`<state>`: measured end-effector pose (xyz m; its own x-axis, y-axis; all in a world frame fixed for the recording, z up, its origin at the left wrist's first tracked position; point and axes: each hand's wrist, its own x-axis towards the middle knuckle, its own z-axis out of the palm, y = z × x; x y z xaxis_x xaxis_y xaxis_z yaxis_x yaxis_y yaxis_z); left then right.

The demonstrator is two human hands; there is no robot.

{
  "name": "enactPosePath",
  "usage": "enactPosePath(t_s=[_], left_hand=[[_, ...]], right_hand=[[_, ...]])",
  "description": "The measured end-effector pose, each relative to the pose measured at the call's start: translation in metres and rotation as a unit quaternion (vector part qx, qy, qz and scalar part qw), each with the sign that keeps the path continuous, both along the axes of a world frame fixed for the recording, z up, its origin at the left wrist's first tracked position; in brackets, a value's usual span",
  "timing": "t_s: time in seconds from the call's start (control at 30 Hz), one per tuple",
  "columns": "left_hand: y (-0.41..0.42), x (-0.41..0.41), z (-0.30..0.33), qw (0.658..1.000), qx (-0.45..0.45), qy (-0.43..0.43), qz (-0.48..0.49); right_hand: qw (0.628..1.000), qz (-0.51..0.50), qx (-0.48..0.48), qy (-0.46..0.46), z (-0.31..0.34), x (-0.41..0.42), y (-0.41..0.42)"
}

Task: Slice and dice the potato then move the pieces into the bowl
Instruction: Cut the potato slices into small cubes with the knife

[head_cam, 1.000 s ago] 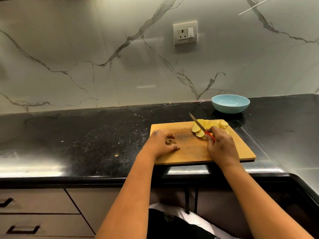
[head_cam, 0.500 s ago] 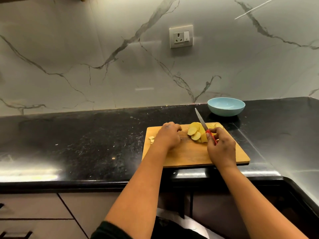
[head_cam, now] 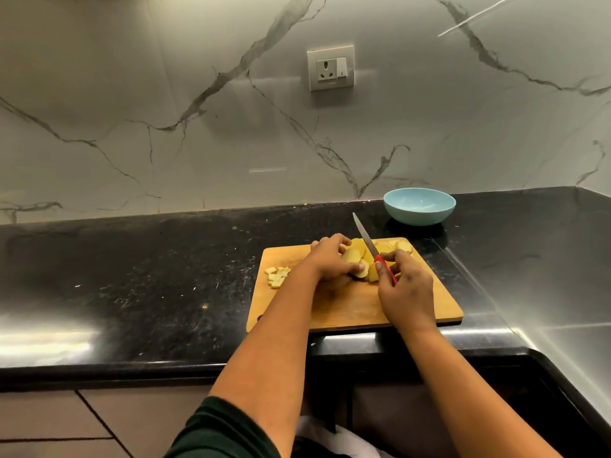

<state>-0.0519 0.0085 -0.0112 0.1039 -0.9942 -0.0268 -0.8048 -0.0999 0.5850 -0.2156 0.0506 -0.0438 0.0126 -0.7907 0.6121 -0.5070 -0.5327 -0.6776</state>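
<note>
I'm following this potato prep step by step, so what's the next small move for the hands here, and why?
Probably draw one slice out of the potato slices to the bare middle of the cutting board and dice it. The left hand already pinches a slice, the right hand holds the knife blade-up, only a few diced pieces sit at the board's left edge, and the blue bowl is empty.

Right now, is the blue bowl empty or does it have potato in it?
Empty: the blue bowl shows only its bare pale inside.
</note>
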Motion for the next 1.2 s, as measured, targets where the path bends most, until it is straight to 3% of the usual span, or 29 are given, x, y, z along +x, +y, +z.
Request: enactPosePath(t_s=[0.27,0.47,0.6,1.2], left_hand=[[0.051,0.024,-0.001,0.991,-0.025,-0.126,0.031],[0.077,0.027,-0.007,0.982,-0.094,-0.156,0.042],[0.084,0.018,-0.020,0.975,-0.133,-0.170,0.053],[0.086,0.018,-0.024,0.974,-0.138,-0.168,0.069]], right_hand=[[1.000,0.004,0.017,0.021,0.003,0.000,0.004],[0.994,0.019,0.065,0.084,0.014,0.004,0.020],[0.974,0.011,0.156,0.163,0.027,0.008,0.036],[0.906,-0.003,0.179,0.383,0.067,0.028,0.056]])
